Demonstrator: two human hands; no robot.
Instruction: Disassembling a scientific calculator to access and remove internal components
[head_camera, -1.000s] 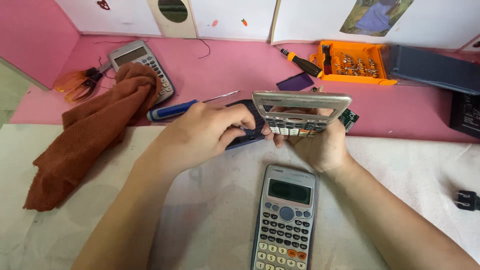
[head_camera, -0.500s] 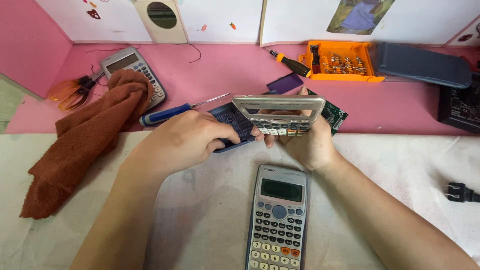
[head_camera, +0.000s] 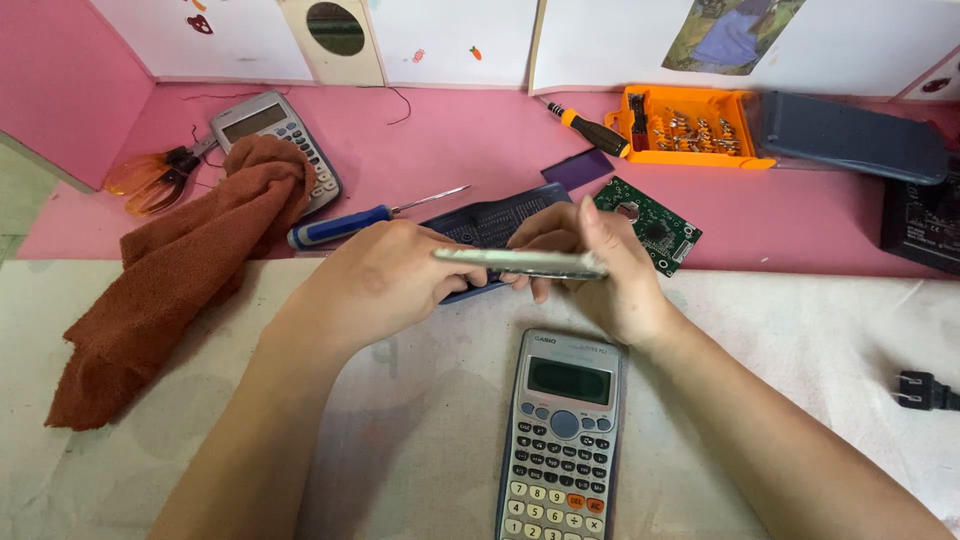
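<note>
Tilted flat now, the thin grey calculator front panel (head_camera: 520, 262) shows edge-on, pinched between left hand (head_camera: 385, 280) and right hand (head_camera: 605, 270).

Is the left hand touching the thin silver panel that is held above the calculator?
Touching. In the head view the left hand closes its fingertips on one end of the silver panel, seen edge-on, and the right hand grips the other end.

Bright, even overhead light; soft shadows, sharp focus, slight wide-angle edge distortion.
</note>
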